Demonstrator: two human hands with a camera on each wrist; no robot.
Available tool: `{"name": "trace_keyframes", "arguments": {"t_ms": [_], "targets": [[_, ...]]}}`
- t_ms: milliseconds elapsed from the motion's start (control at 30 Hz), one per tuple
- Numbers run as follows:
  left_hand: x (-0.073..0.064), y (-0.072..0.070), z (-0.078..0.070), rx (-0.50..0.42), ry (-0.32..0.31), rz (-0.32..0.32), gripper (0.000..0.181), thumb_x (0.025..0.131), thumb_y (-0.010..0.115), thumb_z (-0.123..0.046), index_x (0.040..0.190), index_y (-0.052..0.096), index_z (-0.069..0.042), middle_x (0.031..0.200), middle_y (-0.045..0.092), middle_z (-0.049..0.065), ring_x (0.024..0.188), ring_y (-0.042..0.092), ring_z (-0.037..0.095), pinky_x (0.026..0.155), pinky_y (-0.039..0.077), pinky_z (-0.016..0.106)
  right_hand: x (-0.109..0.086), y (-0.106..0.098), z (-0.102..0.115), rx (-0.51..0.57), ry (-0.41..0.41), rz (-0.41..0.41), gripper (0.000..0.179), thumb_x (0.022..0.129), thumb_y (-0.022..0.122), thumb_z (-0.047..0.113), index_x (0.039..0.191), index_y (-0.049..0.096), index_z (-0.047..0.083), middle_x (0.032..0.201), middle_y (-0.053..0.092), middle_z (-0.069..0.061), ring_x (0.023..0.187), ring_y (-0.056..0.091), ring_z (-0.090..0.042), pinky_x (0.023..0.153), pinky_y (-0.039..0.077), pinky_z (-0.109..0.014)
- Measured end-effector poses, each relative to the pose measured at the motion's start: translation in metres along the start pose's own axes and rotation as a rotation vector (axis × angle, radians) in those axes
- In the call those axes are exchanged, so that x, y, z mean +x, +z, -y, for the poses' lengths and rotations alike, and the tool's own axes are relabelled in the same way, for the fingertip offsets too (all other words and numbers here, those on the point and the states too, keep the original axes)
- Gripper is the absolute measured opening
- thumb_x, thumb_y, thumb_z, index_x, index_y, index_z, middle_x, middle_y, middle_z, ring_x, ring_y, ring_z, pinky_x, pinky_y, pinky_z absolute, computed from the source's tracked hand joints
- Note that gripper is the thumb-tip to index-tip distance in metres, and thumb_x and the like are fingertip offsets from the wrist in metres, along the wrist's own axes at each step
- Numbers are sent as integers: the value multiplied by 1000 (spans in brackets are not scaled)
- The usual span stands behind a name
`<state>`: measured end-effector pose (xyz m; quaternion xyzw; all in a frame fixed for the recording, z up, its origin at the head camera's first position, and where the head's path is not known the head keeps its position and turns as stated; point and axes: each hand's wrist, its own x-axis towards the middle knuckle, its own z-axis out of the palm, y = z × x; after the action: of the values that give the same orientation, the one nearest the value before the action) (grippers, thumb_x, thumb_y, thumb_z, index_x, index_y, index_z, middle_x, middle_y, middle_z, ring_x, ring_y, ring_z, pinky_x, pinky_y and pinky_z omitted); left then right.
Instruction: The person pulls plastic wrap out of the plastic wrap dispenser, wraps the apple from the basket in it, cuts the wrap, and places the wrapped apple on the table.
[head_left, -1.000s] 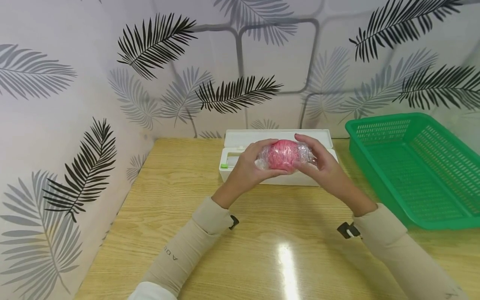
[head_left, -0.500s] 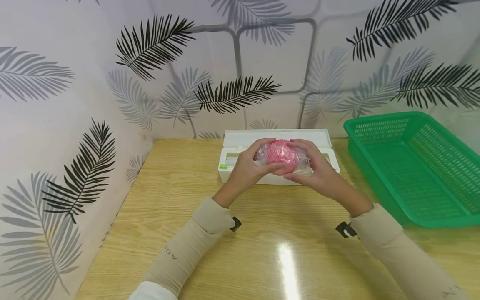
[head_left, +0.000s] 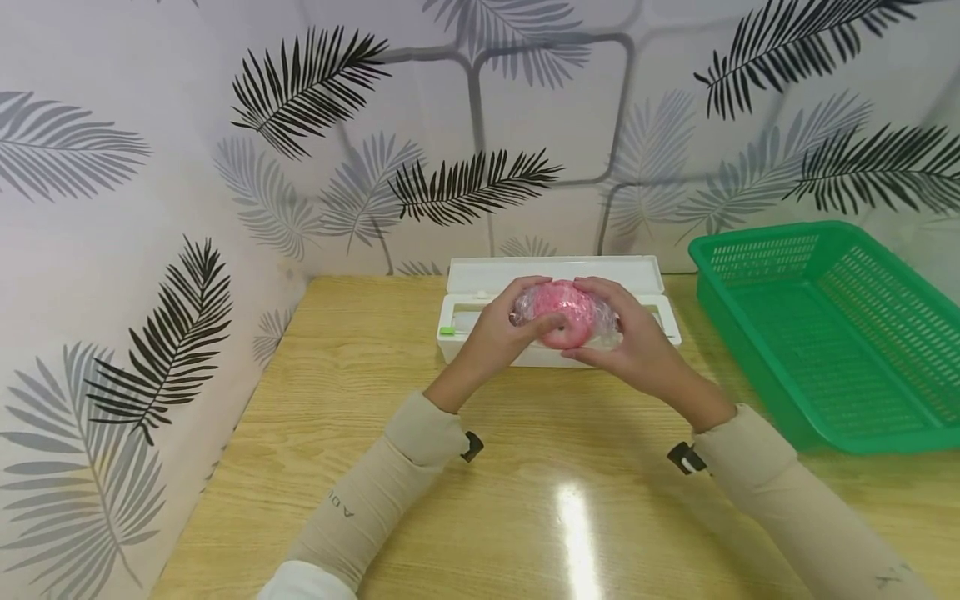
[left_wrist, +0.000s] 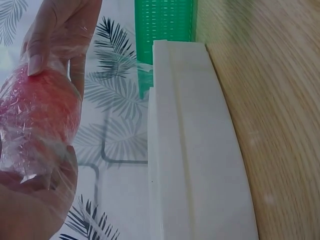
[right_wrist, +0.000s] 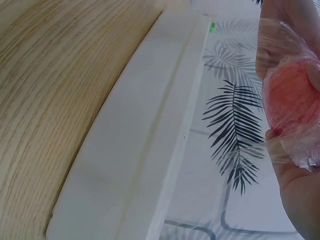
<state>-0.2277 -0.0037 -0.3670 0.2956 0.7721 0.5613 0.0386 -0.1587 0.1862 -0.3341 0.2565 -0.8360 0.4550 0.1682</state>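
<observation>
A pinkish-red apple (head_left: 567,310), wrapped in clear plastic film, is held up between both hands above a white cling film dispenser (head_left: 551,358). My left hand (head_left: 498,329) grips its left side, with the thumb across the front near a dimple. On the other side my right hand (head_left: 637,346) holds the apple and the bunched film, fingers over the top and thumb below. Crinkled film covers the apple (left_wrist: 45,107) in the left wrist view, and loose film stretches around the fingers. In the right wrist view the apple (right_wrist: 290,95) is partly cut off at the edge.
Behind the hands, the dispenser's lid (head_left: 555,271) stands raised against the patterned wall. A small green piece (head_left: 447,331) sits at its left end. To the right is a green slotted basket (head_left: 757,358) on the wooden table (head_left: 360,350).
The right hand has shifted left, closing over the film on its side. Between the hands the apple has turned, so a dimple now faces the head camera. The left thumb has moved up.
</observation>
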Motion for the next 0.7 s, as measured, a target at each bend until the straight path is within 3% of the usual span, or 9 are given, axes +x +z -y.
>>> {"name": "trace_keyframes", "arguments": {"t_ms": [133, 267, 533, 700], "targets": [[-1, -2, 1, -79, -5, 101, 69, 82, 61, -53, 140, 34, -26, 130, 47, 2, 111, 52, 18, 86, 50, 30, 0, -2, 0, 8, 32, -20, 73, 63, 83, -2, 127, 48, -2, 127, 50, -16, 110, 51, -27, 82, 47, -17], [-2, -3, 2, -61, 58, 143, 78, 83, 70, -31, 145, 24, -21, 140, 36, 3, 121, 44, 18, 95, 43, 30, -1, -3, 0, 41, 99, -28, 74, 64, 84, 0, 128, 48, 1, 125, 53, -14, 105, 53, -24, 76, 49, -16], [-5, -5, 6, 133, 296, 67, 87, 71, 82, -24, 142, 31, -16, 146, 27, -3, 134, 23, 11, 107, 29, 37, 0, -6, 0, 75, 253, -15, 71, 69, 82, 6, 131, 47, 5, 124, 53, -13, 106, 53, -24, 81, 49, -22], [-5, -5, 9, 265, 436, 22, 88, 70, 83, -25, 140, 32, -12, 148, 24, 3, 135, 19, 17, 107, 29, 39, 0, -6, -11, 124, 332, 2, 69, 72, 81, 13, 133, 46, 10, 124, 53, -12, 105, 54, -26, 80, 52, -28]]}}
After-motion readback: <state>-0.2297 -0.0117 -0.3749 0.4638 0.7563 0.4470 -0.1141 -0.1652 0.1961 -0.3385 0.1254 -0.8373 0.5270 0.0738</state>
